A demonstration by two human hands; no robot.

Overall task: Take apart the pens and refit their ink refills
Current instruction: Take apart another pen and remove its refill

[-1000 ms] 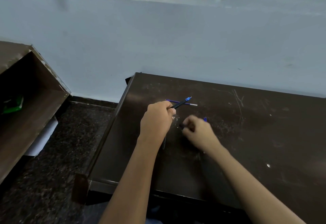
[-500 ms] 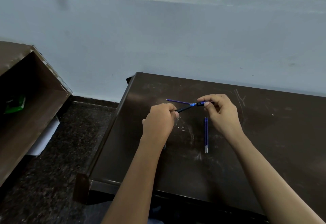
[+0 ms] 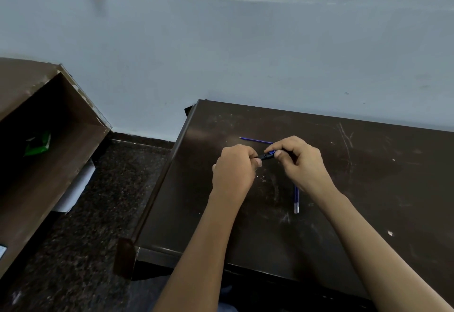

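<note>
Desk [image 3: 373, 189], right hand [image 3: 299, 162] moved toward left hand [image 3: 233, 169], seemingly gripping pen [image 3: 267, 155]

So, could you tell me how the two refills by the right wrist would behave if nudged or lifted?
The two refills look thin and round, so they would probably roll on the hard table if nudged. Being slender, they are likely light and slightly bendy, and fiddly to pinch up.
</note>
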